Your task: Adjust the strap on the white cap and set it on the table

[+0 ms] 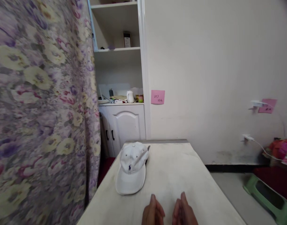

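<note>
A white baseball cap (133,162) with a small dark emblem on its front lies on the left part of the pale-topped table (173,168), its brim toward me. My left hand (153,211) is at the bottom of the view, to the right of and nearer than the brim, fingers stretched forward and nothing in it. Facing it across a gap is my right hand (184,210), also with fingers extended and holding nothing. The palms face each other. Both wrists are cut off by the lower edge.
A floral curtain (47,103) hangs close on the left. Behind the table stands a white cabinet (127,123) with shelves holding a white jug (130,96). Pink notes (158,97) and plugged-in chargers (247,137) are on the wall. A green stool (269,197) stands at right.
</note>
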`<act>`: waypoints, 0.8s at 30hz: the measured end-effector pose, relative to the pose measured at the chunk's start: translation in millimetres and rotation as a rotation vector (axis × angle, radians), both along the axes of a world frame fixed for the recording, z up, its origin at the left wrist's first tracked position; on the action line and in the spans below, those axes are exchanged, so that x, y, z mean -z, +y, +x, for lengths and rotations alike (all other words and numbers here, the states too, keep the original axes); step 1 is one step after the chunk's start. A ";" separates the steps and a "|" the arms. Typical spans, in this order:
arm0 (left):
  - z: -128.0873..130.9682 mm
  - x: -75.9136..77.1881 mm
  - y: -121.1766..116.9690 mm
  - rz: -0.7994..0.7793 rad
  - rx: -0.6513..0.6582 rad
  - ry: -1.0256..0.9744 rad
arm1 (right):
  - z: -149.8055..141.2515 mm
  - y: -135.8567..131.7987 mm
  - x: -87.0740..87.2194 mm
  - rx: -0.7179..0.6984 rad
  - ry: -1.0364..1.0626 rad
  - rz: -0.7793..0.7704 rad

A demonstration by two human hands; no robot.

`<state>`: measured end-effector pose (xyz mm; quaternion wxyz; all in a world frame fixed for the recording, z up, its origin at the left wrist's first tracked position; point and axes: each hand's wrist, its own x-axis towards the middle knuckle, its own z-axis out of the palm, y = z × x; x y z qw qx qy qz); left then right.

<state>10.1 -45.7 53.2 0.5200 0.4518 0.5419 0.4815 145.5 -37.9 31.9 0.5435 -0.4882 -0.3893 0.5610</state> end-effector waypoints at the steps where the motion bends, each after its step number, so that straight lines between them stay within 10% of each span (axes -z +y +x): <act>1: 0.1 -11.5 0.1 0.001 0.016 0.010 | 6.2 -1.6 -12.8 -0.036 -0.055 0.033; 9: 0.0 -79.9 12.3 0.119 0.038 0.101 | 29.1 0.2 -78.6 -0.063 -0.120 0.108; 24: -5.5 -81.0 16.6 0.071 0.040 0.130 | 32.0 2.6 -87.7 -0.058 -0.170 0.113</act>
